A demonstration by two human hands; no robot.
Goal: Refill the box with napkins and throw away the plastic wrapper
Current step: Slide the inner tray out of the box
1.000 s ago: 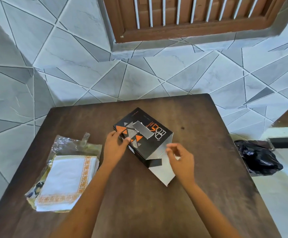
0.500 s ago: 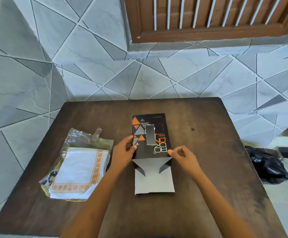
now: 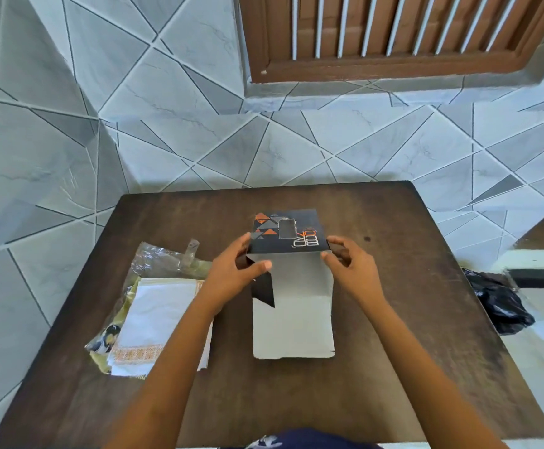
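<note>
Opening step, I judge: the box (image 3: 285,233) lies mid-table with its near flap (image 3: 293,319) laid out flat toward the person. The left hand (image 3: 231,273) grips the box's near left corner, and the right hand (image 3: 351,270) pinches the near right one. The napkins (image 3: 157,319) sit in their wrapper (image 3: 160,257) at the left (not yet loaded). The next move calls for one hand steadying the mouth while the other fetches napkins.
</note>
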